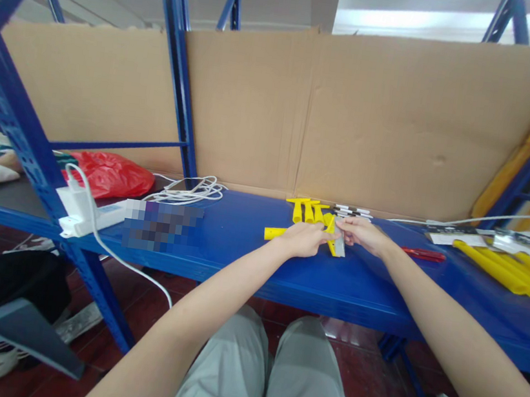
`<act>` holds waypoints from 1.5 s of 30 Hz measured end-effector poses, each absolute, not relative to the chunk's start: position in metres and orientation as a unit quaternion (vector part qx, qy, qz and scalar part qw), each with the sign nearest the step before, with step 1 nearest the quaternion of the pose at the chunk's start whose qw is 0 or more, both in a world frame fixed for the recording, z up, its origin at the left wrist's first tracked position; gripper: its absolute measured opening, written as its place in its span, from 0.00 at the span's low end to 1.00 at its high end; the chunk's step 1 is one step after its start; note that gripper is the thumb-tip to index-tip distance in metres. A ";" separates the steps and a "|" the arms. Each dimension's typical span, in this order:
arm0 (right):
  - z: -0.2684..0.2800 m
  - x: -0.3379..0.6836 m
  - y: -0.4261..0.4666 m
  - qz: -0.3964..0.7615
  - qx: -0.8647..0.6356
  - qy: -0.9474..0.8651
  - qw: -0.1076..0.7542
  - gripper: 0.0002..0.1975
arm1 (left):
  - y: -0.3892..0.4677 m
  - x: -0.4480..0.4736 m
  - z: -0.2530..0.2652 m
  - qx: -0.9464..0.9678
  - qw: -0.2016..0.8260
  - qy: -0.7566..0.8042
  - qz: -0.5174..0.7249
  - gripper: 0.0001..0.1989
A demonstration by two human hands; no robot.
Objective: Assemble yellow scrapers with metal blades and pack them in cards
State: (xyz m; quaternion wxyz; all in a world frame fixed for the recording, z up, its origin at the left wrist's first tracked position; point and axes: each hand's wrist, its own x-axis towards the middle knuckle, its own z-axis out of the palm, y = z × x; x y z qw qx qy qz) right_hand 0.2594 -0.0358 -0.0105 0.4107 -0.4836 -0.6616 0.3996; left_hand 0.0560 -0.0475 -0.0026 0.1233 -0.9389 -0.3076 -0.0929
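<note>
My left hand (306, 239) is closed around a yellow T-shaped plastic handle (274, 233). The round end of that handle sticks out left of the hand, and its crosspiece shows to the right of the fingers. Along the crosspiece lies a flat silvery strip (340, 245). The fingers of my right hand (362, 233) pinch near the strip's upper end; they partly hide the contact. Just behind my hands, several more yellow T-shaped handles (309, 212) lie together on the blue shelf (235, 240). Beside them are some black-and-white strips (354, 211).
A red pen-like object (423, 254) lies right of my right hand. Farther right are yellow tubes (504, 272) and packaged strips (525, 246). On the left are a power strip (97, 215), coiled white cable (192, 190) and red bag (106, 174). A cardboard panel (377, 122) stands behind.
</note>
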 end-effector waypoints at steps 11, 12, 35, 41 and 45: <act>-0.016 0.263 -0.024 0.345 -0.482 -0.695 0.406 0.28 | -0.043 0.056 -0.005 -0.939 0.140 -0.302 -0.091 0.24; -0.016 0.262 -0.024 0.343 -0.483 -0.694 0.410 0.28 | -0.044 0.056 -0.005 -0.938 0.140 -0.304 -0.091 0.24; -0.009 0.243 -0.039 0.395 -0.444 -0.649 0.475 0.26 | -0.043 0.051 0.001 -0.934 0.101 -0.322 -0.115 0.24; -0.010 0.242 -0.038 0.384 -0.454 -0.657 0.463 0.25 | -0.042 0.051 -0.001 -0.934 0.102 -0.322 -0.120 0.24; -0.010 0.242 -0.038 0.365 -0.489 -0.644 0.461 0.23 | -0.043 0.052 0.000 -0.933 0.098 -0.324 -0.122 0.23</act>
